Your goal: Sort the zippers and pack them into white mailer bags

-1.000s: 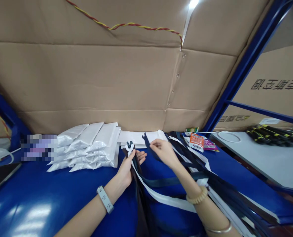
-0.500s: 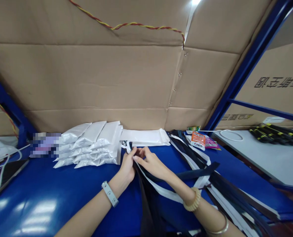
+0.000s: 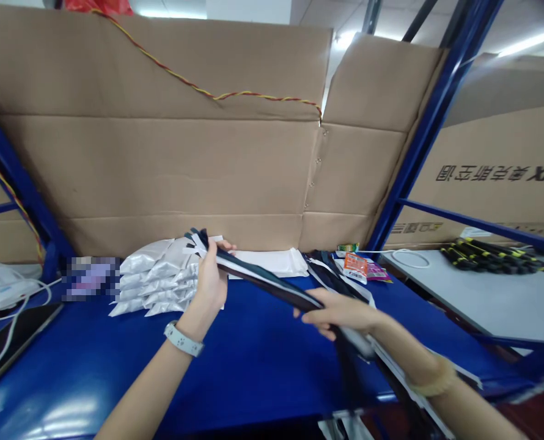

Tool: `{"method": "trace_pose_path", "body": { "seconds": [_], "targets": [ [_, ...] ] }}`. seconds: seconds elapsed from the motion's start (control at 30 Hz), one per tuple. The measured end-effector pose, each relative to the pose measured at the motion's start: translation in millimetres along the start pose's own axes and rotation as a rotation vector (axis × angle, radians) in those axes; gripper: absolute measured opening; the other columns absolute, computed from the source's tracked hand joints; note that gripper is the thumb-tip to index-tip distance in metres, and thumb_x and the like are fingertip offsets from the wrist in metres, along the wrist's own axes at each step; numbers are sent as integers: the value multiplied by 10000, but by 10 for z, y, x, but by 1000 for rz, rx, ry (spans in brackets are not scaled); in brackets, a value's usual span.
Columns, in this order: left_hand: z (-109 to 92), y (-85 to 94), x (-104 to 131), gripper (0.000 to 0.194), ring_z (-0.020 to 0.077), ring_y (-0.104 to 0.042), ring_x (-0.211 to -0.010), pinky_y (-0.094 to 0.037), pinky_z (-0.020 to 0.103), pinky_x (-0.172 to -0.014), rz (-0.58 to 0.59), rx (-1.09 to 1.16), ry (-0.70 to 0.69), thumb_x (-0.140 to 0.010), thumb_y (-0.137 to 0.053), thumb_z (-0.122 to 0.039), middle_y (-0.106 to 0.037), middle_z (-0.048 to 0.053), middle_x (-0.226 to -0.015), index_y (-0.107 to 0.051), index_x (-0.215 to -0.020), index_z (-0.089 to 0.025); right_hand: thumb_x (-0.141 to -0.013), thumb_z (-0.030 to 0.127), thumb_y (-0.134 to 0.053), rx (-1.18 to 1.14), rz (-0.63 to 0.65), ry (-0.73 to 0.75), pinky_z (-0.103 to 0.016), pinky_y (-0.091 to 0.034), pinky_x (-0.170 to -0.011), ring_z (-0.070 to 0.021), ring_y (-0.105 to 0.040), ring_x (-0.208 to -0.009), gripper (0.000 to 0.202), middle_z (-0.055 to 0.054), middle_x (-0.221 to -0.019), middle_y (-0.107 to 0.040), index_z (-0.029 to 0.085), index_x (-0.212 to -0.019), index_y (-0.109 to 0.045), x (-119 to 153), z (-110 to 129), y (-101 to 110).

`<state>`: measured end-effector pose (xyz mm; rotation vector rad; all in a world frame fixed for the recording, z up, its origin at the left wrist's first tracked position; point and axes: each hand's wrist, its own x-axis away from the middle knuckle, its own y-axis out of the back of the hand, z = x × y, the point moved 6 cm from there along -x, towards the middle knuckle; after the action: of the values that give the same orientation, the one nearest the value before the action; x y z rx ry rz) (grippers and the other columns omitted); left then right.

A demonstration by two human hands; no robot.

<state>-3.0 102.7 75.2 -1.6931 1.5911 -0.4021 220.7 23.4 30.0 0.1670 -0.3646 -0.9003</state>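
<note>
1. Strips (image 3: 267,280): one bundle, dark and white, stretched between both hands above the tabletop (image 3: 253,366).
2. Left hand (image 3: 211,278): I log it pinching the strips' upper end.
3. Right hand (image 3: 340,310): closed around the strips farther along; blurred tails hang toward the front edge.
4. Packets (image 3: 159,284): white, stacked, near the back edge, left part.
5. Sachet (image 3: 355,267): orange, near the back right corner.

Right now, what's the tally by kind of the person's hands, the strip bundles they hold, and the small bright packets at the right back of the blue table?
Left hand and right hand: 2
Bundle of strips: 1
Orange packet: 1
Purple packet: 1
Green packet: 1
Total: 6
</note>
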Motion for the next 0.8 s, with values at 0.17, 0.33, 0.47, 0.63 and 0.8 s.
{"method": "trace_pose_path", "body": {
  "seconds": [0.17, 0.33, 0.47, 0.63, 0.8],
  "targets": [
    [-95, -144, 17, 225, 150, -598, -923, -436, 297, -897, 91, -38, 55, -780, -635, -366, -661, 42, -909, -647, -827, -147, -841, 334, -482, 772, -460, 126, -246, -406, -628, -168, -581, -703, 259, -64, -846, -640, 185, -1002, -620, 366, 352, 1079],
    [550, 44, 250, 127, 175, -593, -987, -461, 328, -870, -56, -81, 387, -797, -623, -276, -666, 75, -987, -624, -835, -154, -837, 193, -467, 1141, -654, -75, -291, -394, -768, -230, -609, -883, 307, -100, -974, -666, 195, -1115, -595, 158, -39, 1525],
    [956, 394, 309, 19, 164, -620, -881, -479, 304, -798, -203, -198, 510, -772, -618, -168, -669, 69, -883, -607, -765, -154, -828, 188, -497, 1152, -586, -150, -265, -395, -777, -215, -614, -901, 211, -112, -925, -667, 168, -1002, -614, -52, -518, 1370],
    [953, 641, 190, 167, 171, -575, -1013, -412, 304, -922, -242, -351, 375, -669, -656, -93, -651, 42, -957, -626, -815, -169, -844, 249, -509, 1163, -521, -149, -281, -405, -780, -221, -615, -907, 190, -108, -932, -650, 173, -1008, -570, -134, -807, 1268],
    [745, 585, 123, 327, 202, -417, -1232, -252, 344, -1065, -184, -604, 202, -671, -636, -115, -569, 15, -1203, -642, -975, -234, -796, 297, -556, 1201, -478, -90, -348, -399, -844, -256, -569, -983, 356, -130, -1029, -598, 175, -1130, -528, -105, -892, 1332]
  ]
}}
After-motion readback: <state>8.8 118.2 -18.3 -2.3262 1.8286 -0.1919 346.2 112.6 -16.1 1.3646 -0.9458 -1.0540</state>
